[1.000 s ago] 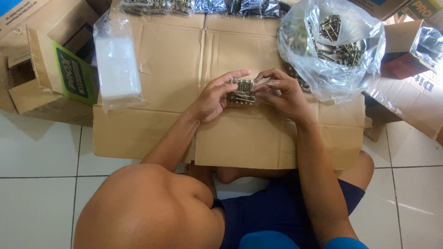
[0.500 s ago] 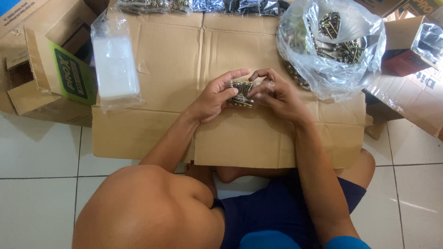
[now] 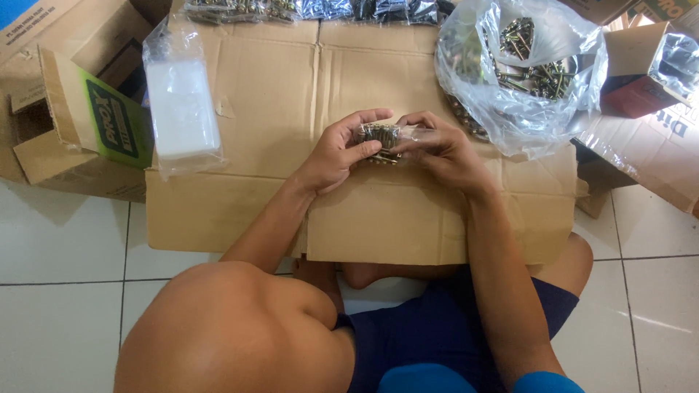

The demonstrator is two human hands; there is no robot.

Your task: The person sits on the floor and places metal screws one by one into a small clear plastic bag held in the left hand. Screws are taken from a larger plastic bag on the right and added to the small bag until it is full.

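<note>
White tiled floor [image 3: 65,233] across the lower and left of the frame, carrying everything else

Flattened brown cardboard [image 3: 277,94] spread over the tiles through the centre, seemingly as a work mat so that small parts stay off the floor and within reach

Open cardboard boxes [image 3: 51,116] at the upper left, one with a green panel turned toward the centre; more boxes [image 3: 648,138] at the right edge

Large clear plastic bag [image 3: 510,116] at the upper right, mouth slumped open and full of loose brass-coloured screws [image 3: 535,65], lying just beside the right hand, probably as a supply kept close

Clear bag of white stuff [image 3: 182,109] at the upper left of the cardboard, lying flat, well apart from the hands

Row of small filled packets [image 3: 320,9] along the top edge, side by side

Left hand [image 3: 335,156] and right hand [image 3: 444,149] meeting just above the middle of the frame, both grasping one small clear packet of screws [image 3: 381,138] between them; left fingers [image 3: 368,151] curled over its near side, right fingertips pinching the clear end at the packet's right, apparently to keep the contents bunched and the mouth pulled taut

Packet held slightly above the cardboard, at frame centre, partly hidden by the fingers
</note>
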